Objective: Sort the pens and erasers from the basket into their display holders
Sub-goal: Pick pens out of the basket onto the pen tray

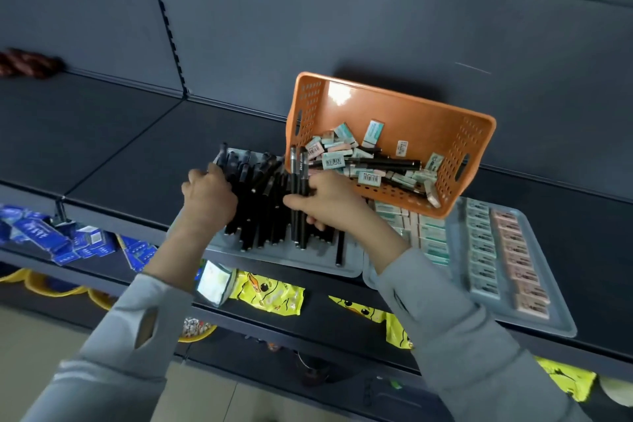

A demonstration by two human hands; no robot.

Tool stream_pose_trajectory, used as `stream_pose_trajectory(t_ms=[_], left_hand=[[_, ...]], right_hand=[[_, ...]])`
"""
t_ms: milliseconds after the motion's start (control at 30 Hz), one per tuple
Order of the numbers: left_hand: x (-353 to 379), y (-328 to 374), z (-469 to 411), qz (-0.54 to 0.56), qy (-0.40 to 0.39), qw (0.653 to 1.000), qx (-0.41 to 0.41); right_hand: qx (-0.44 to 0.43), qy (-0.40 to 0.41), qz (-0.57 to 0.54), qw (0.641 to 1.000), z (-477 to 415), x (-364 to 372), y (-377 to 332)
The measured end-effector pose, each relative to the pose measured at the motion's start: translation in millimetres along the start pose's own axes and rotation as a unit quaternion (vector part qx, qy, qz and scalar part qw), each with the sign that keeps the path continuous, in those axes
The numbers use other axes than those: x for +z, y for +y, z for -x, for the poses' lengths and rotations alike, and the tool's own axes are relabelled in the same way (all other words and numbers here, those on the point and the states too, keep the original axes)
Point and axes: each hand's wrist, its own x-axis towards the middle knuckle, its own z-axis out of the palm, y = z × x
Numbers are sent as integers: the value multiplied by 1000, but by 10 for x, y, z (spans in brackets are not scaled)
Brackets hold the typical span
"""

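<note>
Several black pens (298, 188) stand gripped in the right hand (329, 202) above the grey pen holder (284, 259), apparently ready to join the stacked pens (255, 202). The left hand (209, 192) curls its fingers over these, seemingly to steady them. The orange basket (394, 110) leans tilted on the shelf (137, 154), its low edge over the eraser holder (548, 322), pooling the remaining erasers (373, 134) and pens within reach.

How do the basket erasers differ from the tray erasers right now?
The basket erasers lie jumbled at all angles; the tray erasers sit in neat rows. The basket erasers are mixed with black pens; the tray erasers have none among them. Both come in green and pink wrappers.
</note>
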Motion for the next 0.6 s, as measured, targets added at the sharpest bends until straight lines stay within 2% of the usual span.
stream_pose_trajectory(t_ms=[233, 400, 600], left_hand=[[268, -103, 2, -1, 32, 995, 98], [276, -197, 44, -22, 120, 978, 166], [252, -253, 31, -26, 68, 984, 161]], right_hand=[[-8, 20, -35, 999, -175, 138, -51], [-58, 90, 27, 994, -175, 295, 41], [-68, 129, 63, 987, -210, 505, 61]])
